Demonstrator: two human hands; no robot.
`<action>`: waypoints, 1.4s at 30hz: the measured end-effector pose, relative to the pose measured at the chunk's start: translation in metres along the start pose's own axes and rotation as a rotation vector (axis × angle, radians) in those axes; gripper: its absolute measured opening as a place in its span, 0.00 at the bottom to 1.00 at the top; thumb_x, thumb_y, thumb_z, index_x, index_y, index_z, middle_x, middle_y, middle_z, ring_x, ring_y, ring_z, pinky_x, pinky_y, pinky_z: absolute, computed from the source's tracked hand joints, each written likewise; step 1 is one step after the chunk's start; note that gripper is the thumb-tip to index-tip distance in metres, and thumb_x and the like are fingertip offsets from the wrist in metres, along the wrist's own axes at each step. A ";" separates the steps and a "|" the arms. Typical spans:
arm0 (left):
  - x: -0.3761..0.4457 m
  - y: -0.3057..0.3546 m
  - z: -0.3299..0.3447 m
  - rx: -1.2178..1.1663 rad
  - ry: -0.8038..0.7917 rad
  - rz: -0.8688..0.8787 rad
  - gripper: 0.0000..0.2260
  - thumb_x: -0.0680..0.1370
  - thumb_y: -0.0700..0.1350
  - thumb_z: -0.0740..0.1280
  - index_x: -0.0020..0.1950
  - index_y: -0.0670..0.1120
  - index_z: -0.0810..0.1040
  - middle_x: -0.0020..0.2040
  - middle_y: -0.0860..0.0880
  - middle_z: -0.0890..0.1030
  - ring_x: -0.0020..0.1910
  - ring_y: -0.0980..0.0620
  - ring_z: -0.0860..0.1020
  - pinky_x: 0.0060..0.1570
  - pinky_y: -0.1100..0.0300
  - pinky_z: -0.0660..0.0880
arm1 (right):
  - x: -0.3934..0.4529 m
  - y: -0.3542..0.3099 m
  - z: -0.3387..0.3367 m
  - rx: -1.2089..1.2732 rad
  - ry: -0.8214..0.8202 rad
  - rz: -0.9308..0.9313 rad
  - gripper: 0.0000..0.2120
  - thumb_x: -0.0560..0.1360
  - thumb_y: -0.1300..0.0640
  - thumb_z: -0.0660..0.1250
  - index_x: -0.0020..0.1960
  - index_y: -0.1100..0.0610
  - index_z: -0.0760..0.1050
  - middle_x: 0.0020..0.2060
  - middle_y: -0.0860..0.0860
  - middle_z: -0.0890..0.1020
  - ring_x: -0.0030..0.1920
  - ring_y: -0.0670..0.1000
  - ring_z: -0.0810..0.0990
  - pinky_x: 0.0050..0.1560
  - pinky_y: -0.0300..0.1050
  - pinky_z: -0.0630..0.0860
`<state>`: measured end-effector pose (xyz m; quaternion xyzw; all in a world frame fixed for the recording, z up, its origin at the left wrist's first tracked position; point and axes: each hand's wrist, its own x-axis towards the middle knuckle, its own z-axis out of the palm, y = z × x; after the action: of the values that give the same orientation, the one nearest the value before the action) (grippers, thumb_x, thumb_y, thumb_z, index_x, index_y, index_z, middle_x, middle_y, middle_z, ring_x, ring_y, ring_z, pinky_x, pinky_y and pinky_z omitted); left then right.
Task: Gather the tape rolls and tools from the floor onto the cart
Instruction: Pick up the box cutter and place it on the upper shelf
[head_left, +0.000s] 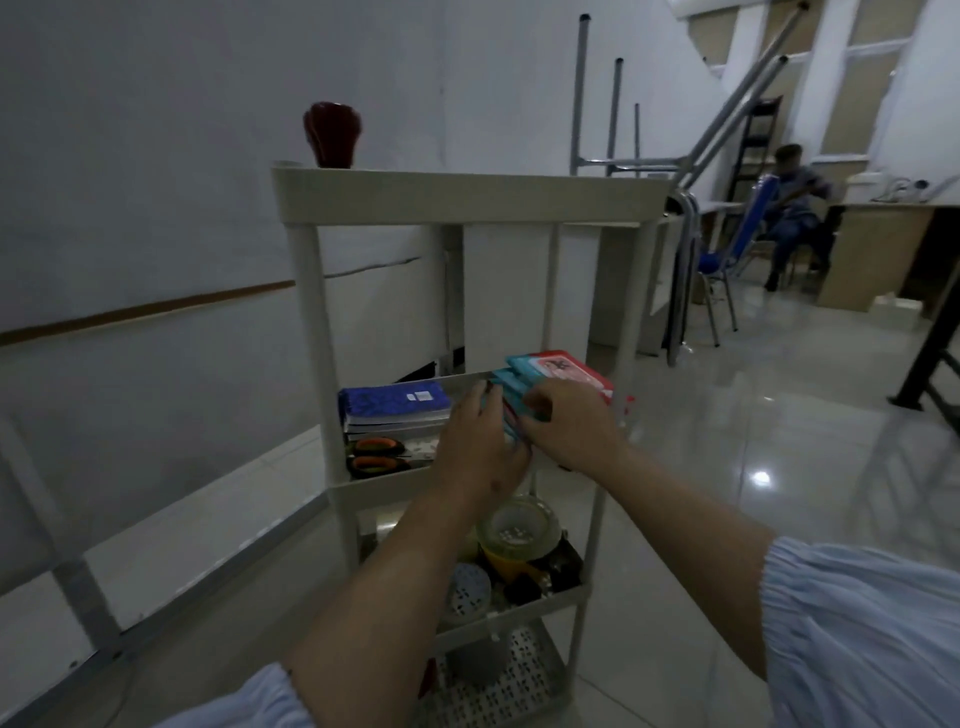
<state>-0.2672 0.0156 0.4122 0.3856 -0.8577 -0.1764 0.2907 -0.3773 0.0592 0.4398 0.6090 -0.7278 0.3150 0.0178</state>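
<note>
Both hands on packs (561, 376), middle shelf of cart (457, 200). Packs: teal-red stack, right half of shelf, long axis running back from front rim. Left hand (480, 447) at stack's left edge, fingers fairly straight against it; right hand (569, 428) over near end, fingers curled round it. Notebooks (395, 408) left of packs; scissors (376, 457) in front of notebooks, at front rim. Tape rolls (514, 538) already on shelf below. Red cup (332, 135) on top shelf. Glossy tile floor (753, 467) right of cart; no tools visible there.
</note>
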 end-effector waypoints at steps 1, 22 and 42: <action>0.000 0.009 0.006 -0.013 0.000 0.019 0.29 0.75 0.49 0.61 0.73 0.39 0.56 0.75 0.41 0.56 0.74 0.44 0.55 0.72 0.52 0.56 | -0.008 0.008 -0.008 -0.015 0.014 0.013 0.13 0.72 0.57 0.66 0.54 0.62 0.78 0.54 0.58 0.80 0.54 0.55 0.77 0.49 0.41 0.71; -0.117 0.072 0.278 -0.112 -0.507 0.290 0.32 0.74 0.50 0.57 0.75 0.44 0.50 0.76 0.44 0.53 0.76 0.45 0.49 0.73 0.55 0.46 | -0.260 0.282 0.005 -0.070 -0.192 0.804 0.33 0.69 0.49 0.70 0.69 0.53 0.62 0.69 0.54 0.67 0.67 0.56 0.67 0.65 0.55 0.69; -0.254 -0.005 0.456 0.147 -1.165 0.161 0.33 0.76 0.43 0.60 0.75 0.43 0.45 0.77 0.44 0.49 0.76 0.47 0.47 0.75 0.54 0.49 | -0.447 0.346 0.193 0.146 -0.467 1.122 0.27 0.67 0.51 0.73 0.60 0.60 0.67 0.53 0.56 0.72 0.55 0.56 0.72 0.48 0.42 0.69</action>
<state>-0.4188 0.2422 -0.0333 0.1780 -0.9125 -0.2766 -0.2431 -0.5035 0.3785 -0.0485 0.1852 -0.8987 0.1836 -0.3526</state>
